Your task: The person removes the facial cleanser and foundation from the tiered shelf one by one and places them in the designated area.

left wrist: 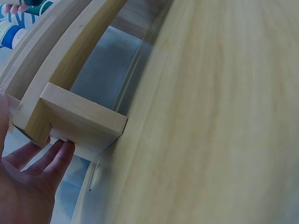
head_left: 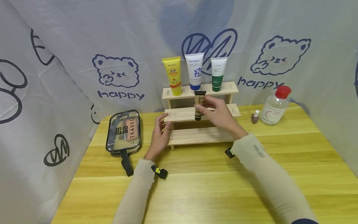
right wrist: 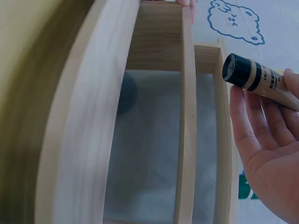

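Sleeves (head_left: 136,193) | woodgrain tabletop (head_left: 193,186) | curtain (head_left: 84,31) | right grip (head_left: 219,114) pinches tube (head_left: 199,99) | left grip (head_left: 159,137) loosely touches rack (head_left: 201,136)

"What clothing shows?"

"A beige left sleeve (head_left: 137,189) and a matching right sleeve (head_left: 271,177), the right one with small dark lettering (head_left: 259,151). Navy fabric (head_left: 305,221) shows past its upper end."

"Anything strapped on?"

"A chunky black left wristband (head_left: 162,174) with a bright yellow patch (head_left: 158,170), plus a black right wristband (head_left: 230,153). Left hand (head_left: 160,137) and right hand (head_left: 219,113): bare."
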A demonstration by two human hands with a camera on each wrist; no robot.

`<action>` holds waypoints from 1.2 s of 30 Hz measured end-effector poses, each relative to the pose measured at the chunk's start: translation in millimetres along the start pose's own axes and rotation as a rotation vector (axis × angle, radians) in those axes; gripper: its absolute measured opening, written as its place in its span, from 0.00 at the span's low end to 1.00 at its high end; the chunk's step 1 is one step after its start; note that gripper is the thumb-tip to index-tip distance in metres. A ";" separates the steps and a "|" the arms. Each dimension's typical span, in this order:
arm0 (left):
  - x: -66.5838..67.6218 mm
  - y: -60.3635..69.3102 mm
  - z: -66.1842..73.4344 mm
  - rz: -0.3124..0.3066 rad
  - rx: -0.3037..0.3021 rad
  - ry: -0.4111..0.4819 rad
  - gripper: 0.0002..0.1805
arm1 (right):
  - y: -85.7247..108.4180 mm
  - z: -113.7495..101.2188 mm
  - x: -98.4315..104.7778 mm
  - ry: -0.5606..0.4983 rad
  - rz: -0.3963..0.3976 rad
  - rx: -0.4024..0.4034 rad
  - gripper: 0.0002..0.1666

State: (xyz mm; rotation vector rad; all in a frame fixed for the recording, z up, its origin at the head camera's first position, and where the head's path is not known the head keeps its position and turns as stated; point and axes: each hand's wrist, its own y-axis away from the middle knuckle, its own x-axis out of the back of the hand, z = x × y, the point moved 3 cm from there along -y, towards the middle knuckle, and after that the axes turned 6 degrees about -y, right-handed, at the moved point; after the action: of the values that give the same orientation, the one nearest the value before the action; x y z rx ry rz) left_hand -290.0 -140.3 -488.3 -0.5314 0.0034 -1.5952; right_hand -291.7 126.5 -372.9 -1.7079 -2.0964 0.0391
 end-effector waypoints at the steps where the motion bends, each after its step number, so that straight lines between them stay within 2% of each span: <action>1: -0.5 0.0 0.0 -0.003 -0.002 -0.002 0.25 | 3.3 0.5 2.8 0.009 0.002 -0.007 0.16; 13: -1.1 -0.6 0.6 -0.017 -0.005 -0.010 0.24 | 48.9 4.5 45.6 0.140 0.056 -0.062 0.14; 22: -1.2 1.1 -1.3 -0.006 0.011 -0.006 0.24 | 72.7 7.3 75.6 0.194 0.125 -0.031 0.14; 27: -0.5 2.7 -2.3 -0.013 0.021 -0.012 0.25 | 85.9 17.9 87.8 0.179 0.157 -0.009 0.11; 32: 4.2 2.7 -0.8 -0.002 0.027 -0.013 0.24 | 96.2 27.9 97.5 0.178 0.180 -0.024 0.09; 36: -0.2 1.8 0.0 -0.017 0.029 0.005 0.25 | 104.9 35.0 109.3 0.166 0.198 -0.036 0.09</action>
State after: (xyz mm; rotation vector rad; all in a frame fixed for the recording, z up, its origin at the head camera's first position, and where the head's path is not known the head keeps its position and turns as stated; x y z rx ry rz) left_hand -288.3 -140.3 -488.9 -0.5061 -0.0207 -1.6112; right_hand -222.5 262.9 -401.0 -1.8669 -1.8151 -0.0785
